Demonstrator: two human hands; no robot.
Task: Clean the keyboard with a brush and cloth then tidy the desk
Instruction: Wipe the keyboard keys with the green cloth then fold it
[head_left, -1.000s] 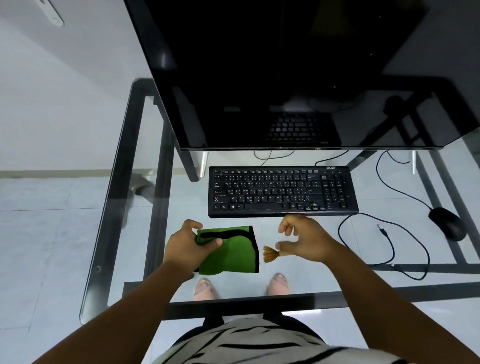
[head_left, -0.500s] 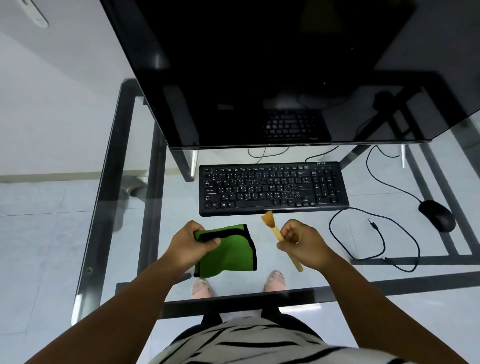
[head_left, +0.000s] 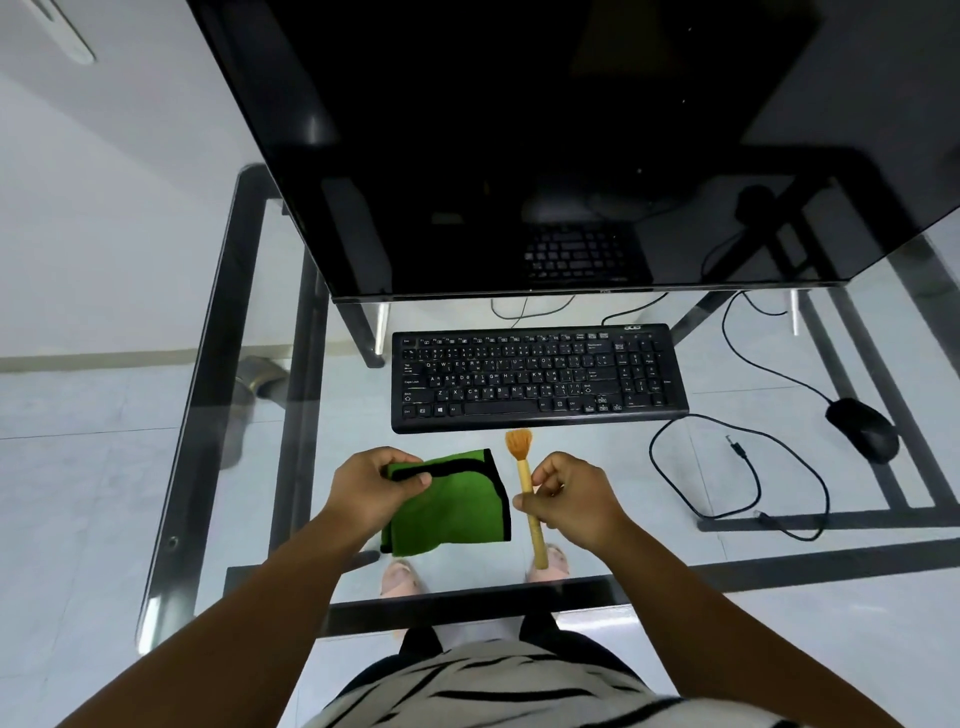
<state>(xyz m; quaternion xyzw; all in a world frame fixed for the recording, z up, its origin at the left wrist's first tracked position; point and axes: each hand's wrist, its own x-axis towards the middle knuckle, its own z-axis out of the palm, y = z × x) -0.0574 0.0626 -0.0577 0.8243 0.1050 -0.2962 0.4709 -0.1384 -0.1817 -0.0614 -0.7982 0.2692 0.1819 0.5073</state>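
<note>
A black keyboard (head_left: 537, 376) lies on the glass desk (head_left: 332, 415) below the monitor. My left hand (head_left: 371, 491) grips the top left corner of a folded green cloth (head_left: 452, 506) with a black border, just in front of the keyboard. My right hand (head_left: 574, 496) holds a wooden brush (head_left: 527, 488) by its handle. The brush stands nearly upright in the view, its orange bristles pointing at the keyboard's front edge without touching it.
A large black monitor (head_left: 545, 145) overhangs the back of the desk. A black mouse (head_left: 862, 428) sits at the right, its cable (head_left: 737, 467) looping across the glass beside the keyboard. The desk's dark metal frame (head_left: 218, 374) runs along the left and front edges.
My right hand picked the brush up off the desk and turned it so the bristles point toward the keyboard. My left hand kept its hold on the cloth.
</note>
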